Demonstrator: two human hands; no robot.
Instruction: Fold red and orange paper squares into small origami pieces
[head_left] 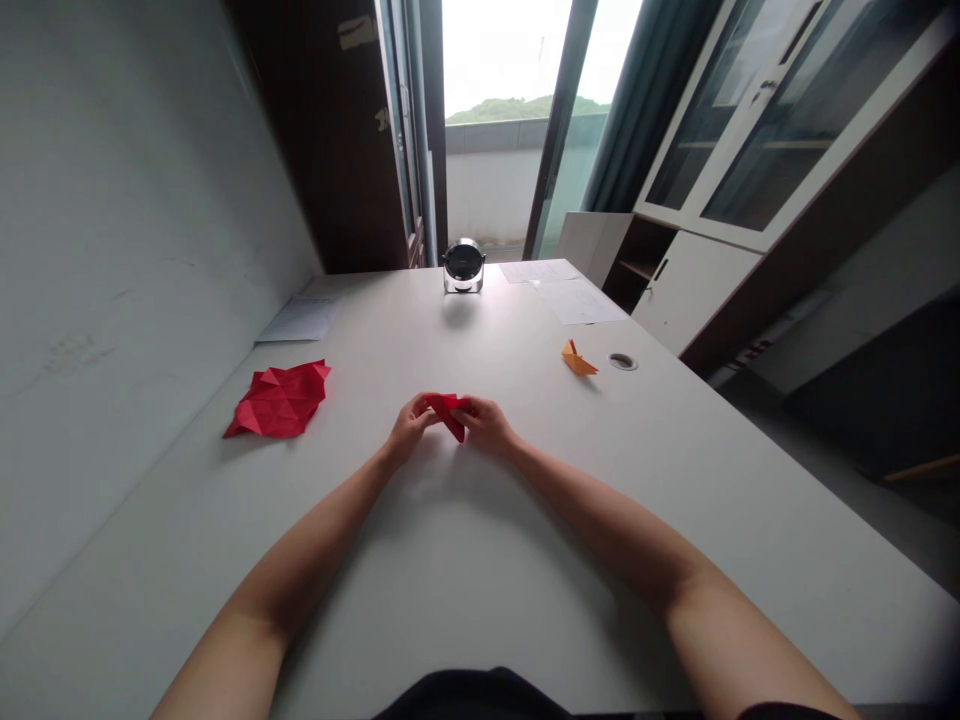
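Observation:
Between my two hands, just above the white table (465, 570), is a folded piece of red paper (450, 412) with a pointed end hanging downward. My left hand (412, 420) pinches its left side between thumb and fingers. On the right side, my right hand (485, 422) grips it the same way, its fingertips partly covering the paper. Further left lies a creased, unfolded red sheet (281, 402) that neither hand touches. An orange folded-paper figure (577, 358) stands to the right, apart from my hands.
A round black device on a clear stand (463, 262) sits at the table's far edge. Printed papers (576, 298) lie at the back right, another stack (301, 320) at the back left by the wall. A cable hole (622, 361) is set into the tabletop at right.

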